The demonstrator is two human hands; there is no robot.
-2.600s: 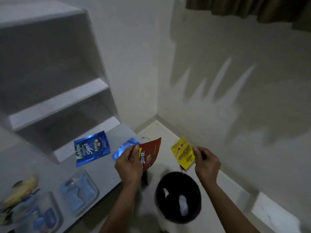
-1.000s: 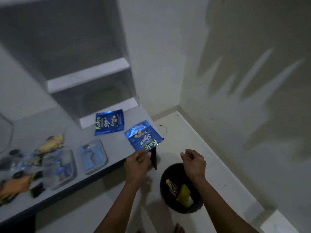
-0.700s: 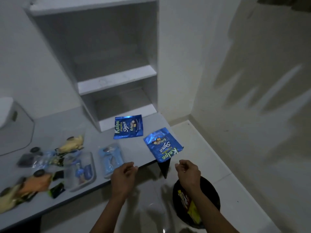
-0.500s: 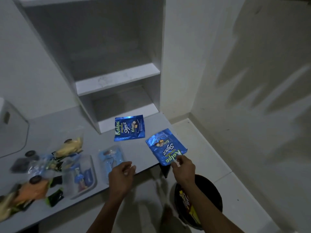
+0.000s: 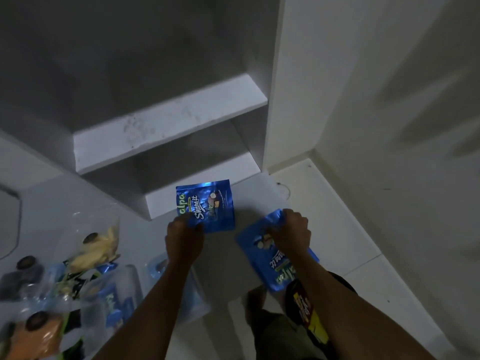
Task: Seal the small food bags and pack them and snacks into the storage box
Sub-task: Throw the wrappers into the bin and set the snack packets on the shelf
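gripping with both hands, you hold one glossy blue foil snack pouch in each. your left hand (image 5: 183, 239) has its fingers curled onto the lower left corner of the far blue foil pouch (image 5: 207, 205), which lies flat on the pale grey counter (image 5: 249, 201), just in front of the white shelf unit (image 5: 168, 120). your right hand (image 5: 291, 235) pinches the far edge of the near blue foil pouch (image 5: 275, 263); this pouch lies at the counter's right corner, its printed end overhanging toward you. the two pouches sit near each other but apart.

the clear plastic storage box (image 5: 114, 297) sits at the lower left on the counter and holds small blue packets. a second clear tray (image 5: 192, 300) lies partly under your left forearm; its contents are too blurred to name. clear food bags with yellow and orange contents (image 5: 96, 250) are heaped at the far left.

on the white floor below your right forearm stands a round black bin (image 5: 340, 281), with a red and yellow wrapper (image 5: 309, 318) visible inside.
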